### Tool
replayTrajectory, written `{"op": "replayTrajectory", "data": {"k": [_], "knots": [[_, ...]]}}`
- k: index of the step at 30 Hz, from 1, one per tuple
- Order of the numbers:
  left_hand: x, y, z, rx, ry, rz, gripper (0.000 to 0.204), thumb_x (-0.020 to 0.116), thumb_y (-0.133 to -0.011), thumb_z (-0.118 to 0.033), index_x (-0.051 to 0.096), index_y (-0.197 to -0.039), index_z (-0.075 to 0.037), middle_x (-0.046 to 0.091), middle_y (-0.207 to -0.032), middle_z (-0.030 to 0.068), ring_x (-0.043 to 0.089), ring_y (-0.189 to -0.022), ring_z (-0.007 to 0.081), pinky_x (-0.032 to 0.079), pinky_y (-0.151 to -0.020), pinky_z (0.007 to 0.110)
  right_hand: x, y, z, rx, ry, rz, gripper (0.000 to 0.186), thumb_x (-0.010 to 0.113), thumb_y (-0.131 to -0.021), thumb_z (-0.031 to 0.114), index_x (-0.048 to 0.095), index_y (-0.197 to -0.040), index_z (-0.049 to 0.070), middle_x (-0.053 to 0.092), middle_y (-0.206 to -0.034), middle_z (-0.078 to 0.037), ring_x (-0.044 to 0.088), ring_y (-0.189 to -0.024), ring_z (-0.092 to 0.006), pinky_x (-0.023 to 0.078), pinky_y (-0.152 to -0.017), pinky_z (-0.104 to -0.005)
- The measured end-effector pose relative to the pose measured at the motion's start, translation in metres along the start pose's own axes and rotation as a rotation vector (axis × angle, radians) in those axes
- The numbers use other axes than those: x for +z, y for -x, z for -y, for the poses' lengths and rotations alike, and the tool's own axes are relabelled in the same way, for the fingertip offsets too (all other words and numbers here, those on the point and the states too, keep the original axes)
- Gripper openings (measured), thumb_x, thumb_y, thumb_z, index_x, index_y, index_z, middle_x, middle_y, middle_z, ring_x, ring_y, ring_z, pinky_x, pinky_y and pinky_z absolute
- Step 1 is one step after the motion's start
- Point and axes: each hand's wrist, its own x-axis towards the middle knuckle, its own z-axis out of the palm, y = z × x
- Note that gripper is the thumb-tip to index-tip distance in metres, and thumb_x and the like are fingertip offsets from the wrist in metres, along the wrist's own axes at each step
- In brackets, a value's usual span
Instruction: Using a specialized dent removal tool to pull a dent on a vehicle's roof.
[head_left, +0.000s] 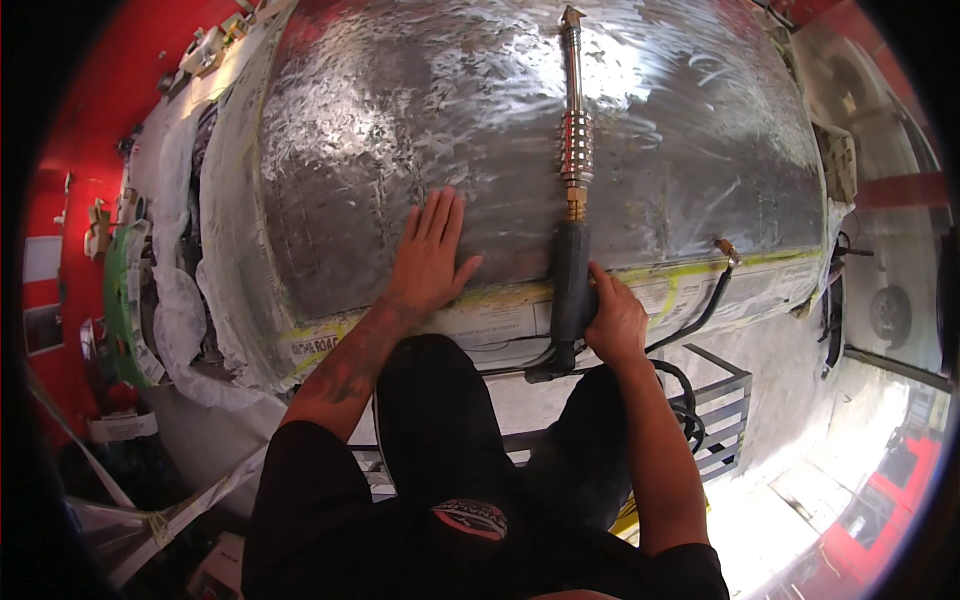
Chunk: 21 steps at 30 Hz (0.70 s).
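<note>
A long slide-hammer dent puller [575, 150] points away from me over a bare, scuffed metal panel [480, 130]. It has a black handle [570, 280], a brass fitting, a coil spring around its shaft and a small pointed head at the far end. My right hand [617, 318] closes on the handle from its right side, most of its fingers hidden behind it. Flat on the panel, left of the tool, rests my left hand [432, 245], its fingers stretched away from me and its thumb apart. Nothing is in it.
Printed paper [690, 295] with yellow tape lines the panel's near edge. A copper-coloured clamp [727, 250] with a black cable [705, 315] sits on that edge at right. Plastic sheeting [190, 330] hangs at left. Below right stands a slatted metal frame [735, 415].
</note>
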Motion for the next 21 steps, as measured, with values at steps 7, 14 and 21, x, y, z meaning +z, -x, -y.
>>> {"op": "replayTrajectory", "data": {"k": [7, 14, 21], "knots": [[0.004, -0.048, 0.023, -0.052, -0.029, -0.081, 0.080, 0.048, -0.096, -0.048, 0.018, -0.150, 0.003, 0.014, -0.158, 0.0197, 0.012, -0.147, 0.0336, 0.014, -0.118, 0.051, -0.002, -0.001, 0.001, -0.014, 0.008, -0.015, 0.077, 0.066, -0.063, -0.001, 0.049, -0.136, 0.018, 0.063, -0.096, -0.008, 0.063, -0.091, -0.0311, 0.051, -0.078, -0.0430], [0.006, -0.080, 0.040, -0.135, -0.027, -0.174, 0.078, 0.043, -0.098, -0.050, 0.020, -0.150, 0.004, 0.018, -0.157, 0.0214, 0.015, -0.147, 0.0342, 0.014, -0.118, 0.051, 0.000, 0.000, 0.002, -0.022, 0.010, -0.026, 0.075, 0.065, -0.064, -0.002, 0.050, -0.135, 0.018, 0.063, -0.096, -0.007, 0.063, -0.090, -0.0304, 0.051, -0.077, -0.0419], [0.001, -0.035, 0.031, -0.087, -0.013, -0.120, 0.079, 0.049, -0.096, -0.046, 0.018, -0.150, 0.004, 0.017, -0.157, 0.0224, 0.014, -0.146, 0.0359, 0.014, -0.117, 0.051, 0.000, 0.000, 0.003, -0.030, 0.012, -0.047, 0.073, 0.063, -0.064, -0.003, 0.050, -0.133, 0.018, 0.064, -0.095, -0.006, 0.064, -0.089, -0.0301, 0.052, -0.077, -0.0422]]}}
